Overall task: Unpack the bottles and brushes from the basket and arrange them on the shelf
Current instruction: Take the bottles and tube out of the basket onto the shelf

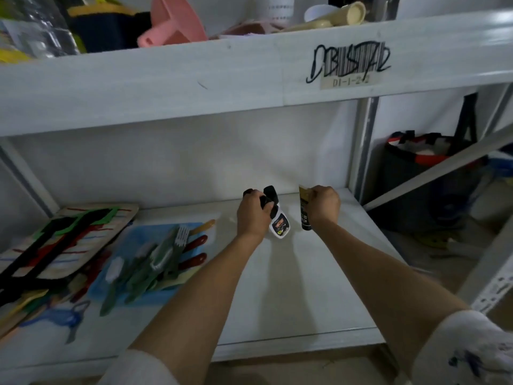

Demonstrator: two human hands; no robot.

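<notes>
Both arms outstretched: left hand grips spray bottle (tilted), right hand grips tube.

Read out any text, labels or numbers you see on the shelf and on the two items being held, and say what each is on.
"D1-1-2-2", roughly: small paper barcode sticker on the white upper shelf beam; the last digits are faint and black marker scribble covers the barcode.
Label on the white spray bottle with black trigger in the left hand: too blurred to read.
Print on the gold and black tube in the right hand: too blurred to read.
</notes>
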